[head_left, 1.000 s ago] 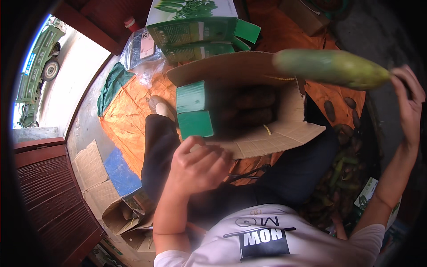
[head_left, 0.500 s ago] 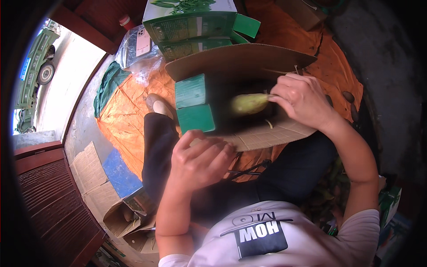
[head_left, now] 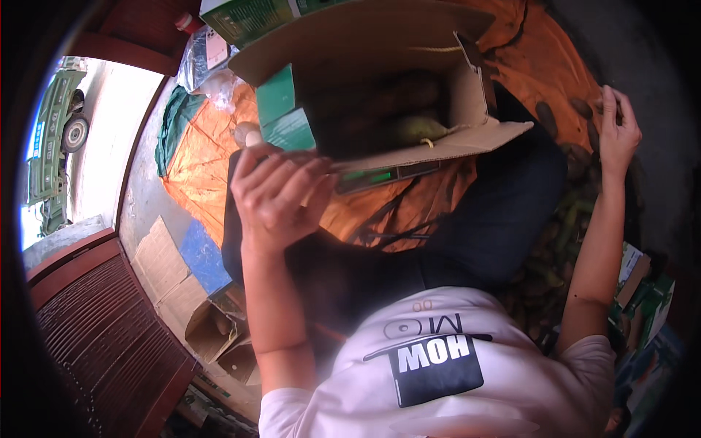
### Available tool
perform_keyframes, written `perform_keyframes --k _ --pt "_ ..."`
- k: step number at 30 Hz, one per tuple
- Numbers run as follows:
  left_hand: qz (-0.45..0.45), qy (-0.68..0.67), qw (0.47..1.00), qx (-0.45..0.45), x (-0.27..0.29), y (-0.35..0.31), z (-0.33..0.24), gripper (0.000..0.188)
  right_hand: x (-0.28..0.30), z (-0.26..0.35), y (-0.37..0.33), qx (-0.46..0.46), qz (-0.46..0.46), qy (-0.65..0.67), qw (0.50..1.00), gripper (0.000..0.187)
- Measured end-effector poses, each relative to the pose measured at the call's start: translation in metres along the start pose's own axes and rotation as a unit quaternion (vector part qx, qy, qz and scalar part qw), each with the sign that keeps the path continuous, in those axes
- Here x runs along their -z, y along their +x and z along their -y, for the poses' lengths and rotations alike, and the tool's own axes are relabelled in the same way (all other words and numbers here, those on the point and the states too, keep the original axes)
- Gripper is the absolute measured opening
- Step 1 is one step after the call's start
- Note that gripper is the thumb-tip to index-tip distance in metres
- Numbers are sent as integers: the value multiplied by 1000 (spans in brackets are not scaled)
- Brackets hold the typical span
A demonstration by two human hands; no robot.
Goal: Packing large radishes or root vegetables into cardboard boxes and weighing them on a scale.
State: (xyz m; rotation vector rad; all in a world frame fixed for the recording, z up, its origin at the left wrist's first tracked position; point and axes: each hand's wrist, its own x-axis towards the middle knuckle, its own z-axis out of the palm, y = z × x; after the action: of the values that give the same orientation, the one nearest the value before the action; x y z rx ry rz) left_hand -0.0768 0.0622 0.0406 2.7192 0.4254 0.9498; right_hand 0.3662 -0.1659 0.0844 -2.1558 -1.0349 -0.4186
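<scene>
An open cardboard carton [head_left: 467, 95] with green outer flaps [head_left: 275, 95] stands in front of me. Inside lies a yellow-green oblong piece of produce [head_left: 416, 130], with darker rounded pieces in shadow behind it. My left hand [head_left: 276, 193] is closed, its curled fingers at the left corner of the carton's near flap [head_left: 445, 148]. Out to the right, my right hand [head_left: 619, 135] is raised with loosely bent, parted fingers and nothing visible in them. Close beside it, brown oval pieces of produce [head_left: 582, 109] lie on the orange sheet [head_left: 537, 62].
Under the carton's near side shows a device with a lit green display [head_left: 378, 177]. More produce [head_left: 573, 212] is heaped beside my right leg. Another printed green carton [head_left: 252, 18] stands behind. Cut cardboard [head_left: 164, 255] and a blue sheet [head_left: 202, 252] lie left.
My right hand has released the yellow-green piece into the carton and swung out to the right. My left hand has shifted left and up slightly. The view has tilted, bringing the carton higher.
</scene>
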Motion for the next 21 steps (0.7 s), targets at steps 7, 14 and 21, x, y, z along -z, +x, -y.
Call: perform_keyframes --k 7,14,21 --pt "-161 -8 981 107 10 -5 10 12 19 -236 -145 -255 95 -49 961 36" --pt "-253 -47 926 276 20 -28 28 19 22 -334 -321 -265 190 -197 925 29" --pt "-234 -212 933 172 63 4 -27 20 6 -310 -320 -377 294 -241 844 30"
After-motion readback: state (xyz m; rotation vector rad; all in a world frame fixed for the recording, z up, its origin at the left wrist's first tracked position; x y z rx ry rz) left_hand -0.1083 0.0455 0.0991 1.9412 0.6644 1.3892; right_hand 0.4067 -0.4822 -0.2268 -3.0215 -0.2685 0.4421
